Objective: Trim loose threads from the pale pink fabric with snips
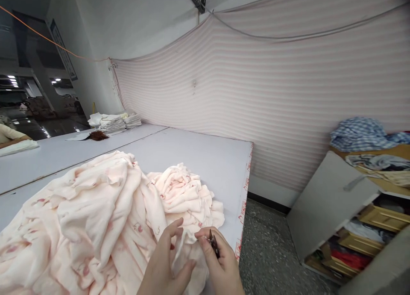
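My right hand is closed, with thumb and forefinger pinching the edge of a pale pink cloth piece. Dark thread snips stick out between its fingers. To the left, my left hand curves around the same cloth, its thumb and forefinger spread apart; the other fingers are partly hidden. Beside and beyond my hands, a large heap of soft pale pink fabric with small printed figures covers the left of the table. A smaller gathered pile of similar pieces lies just past my fingertips.
The grey table ends at a taped right edge. White folded stacks and a brown tuft lie at the back. A striped cloth curtain hangs behind. A cabinet stands right; another person's arm rests far left.
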A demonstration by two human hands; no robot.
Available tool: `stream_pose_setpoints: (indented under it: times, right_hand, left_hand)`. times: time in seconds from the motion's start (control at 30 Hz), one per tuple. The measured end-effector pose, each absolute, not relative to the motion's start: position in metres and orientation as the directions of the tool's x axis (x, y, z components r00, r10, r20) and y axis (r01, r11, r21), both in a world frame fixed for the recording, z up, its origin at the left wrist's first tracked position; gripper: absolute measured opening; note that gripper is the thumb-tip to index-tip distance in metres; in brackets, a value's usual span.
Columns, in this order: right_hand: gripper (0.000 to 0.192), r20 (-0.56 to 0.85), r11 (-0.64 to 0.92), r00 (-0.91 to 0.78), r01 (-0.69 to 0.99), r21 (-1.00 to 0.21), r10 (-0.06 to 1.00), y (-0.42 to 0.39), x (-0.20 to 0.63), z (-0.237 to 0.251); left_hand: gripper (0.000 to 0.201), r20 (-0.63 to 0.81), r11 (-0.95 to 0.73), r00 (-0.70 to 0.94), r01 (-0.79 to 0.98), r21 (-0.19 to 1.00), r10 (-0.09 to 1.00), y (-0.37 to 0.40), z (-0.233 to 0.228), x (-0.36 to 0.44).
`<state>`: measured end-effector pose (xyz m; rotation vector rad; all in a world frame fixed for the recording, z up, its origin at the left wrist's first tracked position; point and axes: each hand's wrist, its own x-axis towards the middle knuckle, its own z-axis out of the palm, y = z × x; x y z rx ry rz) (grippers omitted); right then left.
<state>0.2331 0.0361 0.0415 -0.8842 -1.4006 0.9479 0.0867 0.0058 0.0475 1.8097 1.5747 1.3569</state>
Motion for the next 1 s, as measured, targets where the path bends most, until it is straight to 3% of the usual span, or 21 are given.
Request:
stream_pose_setpoints:
  times: [0.07,0.17,0.27,0.43,0.5,0.63,0.87,1.0]
  right_hand:
    - [0.019,0.388,0.385,-0.065,-0.052,-0.921,0.919,0.033,0.231,0.044]
    - [0.02,0.349,0.348,-0.034,-0.037,-0.937,0.936,0.031,0.227,0.045]
    - [0.026,0.266,0.266,-0.005,0.018,-0.964,0.964,0.033,0.222,0.047]
    - [0.019,0.207,0.209,-0.041,0.042,-0.977,0.977,0.038,0.225,0.052]
    - [0.019,0.239,0.246,-0.068,0.107,-0.963,0.969,0.036,0.232,0.053]
    - [0.02,0.34,0.405,-0.287,0.212,-0.889,0.896,0.028,0.24,0.05]
    - [0.021,0.328,0.377,-0.219,0.247,-0.893,0.919,0.028,0.224,0.038]
    - [0.024,0.342,0.403,-0.262,0.234,-0.884,0.902,0.034,0.227,0.038]
  left_hand:
    - [0.038,0.302,-0.232,-0.062,0.503,0.833,0.951,0.009,0.055,0.087]
    - [0.018,0.17,-0.16,0.006,0.375,0.913,0.985,0.012,0.06,0.085]
    - [0.02,0.094,-0.096,0.017,0.194,0.976,0.995,0.011,0.057,0.084]
    - [0.025,0.122,-0.098,-0.122,0.185,0.978,0.985,0.004,0.055,0.084]
    - [0.026,0.067,-0.056,-0.155,0.078,0.995,0.986,0.003,0.055,0.084]
    - [0.029,-0.037,0.012,-0.169,-0.147,0.989,0.985,0.004,0.053,0.084]
    - [0.028,-0.083,0.025,-0.154,-0.344,0.939,0.985,0.005,0.047,0.087]
    - [0.026,-0.122,0.052,-0.133,-0.44,0.896,0.984,0.006,0.044,0.086]
